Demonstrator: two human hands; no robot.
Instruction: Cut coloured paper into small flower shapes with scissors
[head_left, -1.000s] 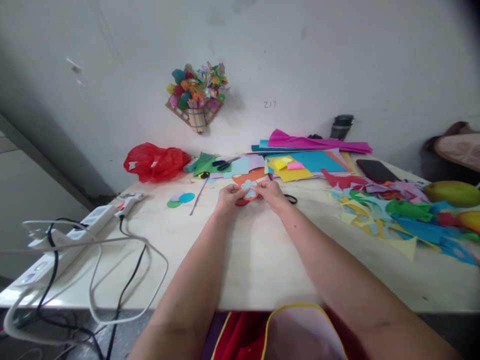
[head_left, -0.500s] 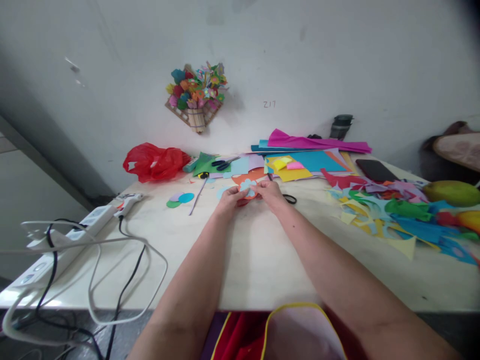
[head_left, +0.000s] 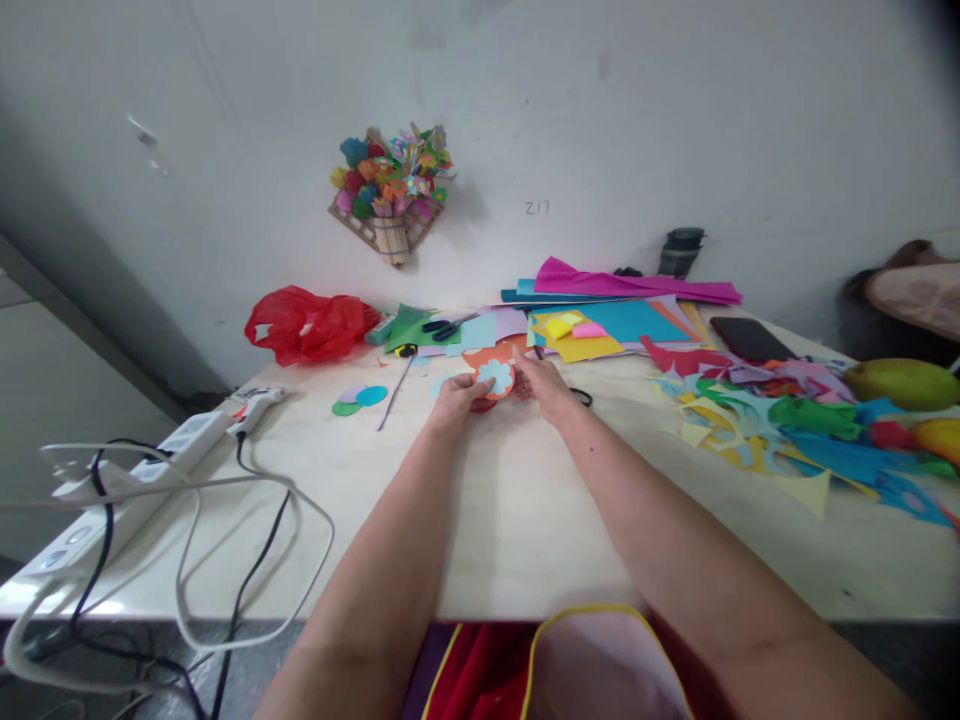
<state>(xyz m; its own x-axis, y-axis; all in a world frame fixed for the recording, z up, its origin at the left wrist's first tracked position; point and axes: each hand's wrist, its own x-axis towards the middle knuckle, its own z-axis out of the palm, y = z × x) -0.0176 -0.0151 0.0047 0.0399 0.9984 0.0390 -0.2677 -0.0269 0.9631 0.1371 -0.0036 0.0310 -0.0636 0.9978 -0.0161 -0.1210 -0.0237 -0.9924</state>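
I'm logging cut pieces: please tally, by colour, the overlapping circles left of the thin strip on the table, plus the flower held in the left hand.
Green circle: 1
Purple circle: 1
Blue circle: 1
Pale blue flower, in the left hand: 1
Total: 4

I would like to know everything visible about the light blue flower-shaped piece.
The light blue flower-shaped piece looks like flat paper with rounded petals. It lies over an orange round paper piece, which shows beyond its right edge. The left hand pinches it, covering its lower left; the right hand is close beside. Its exact tilt is unclear.
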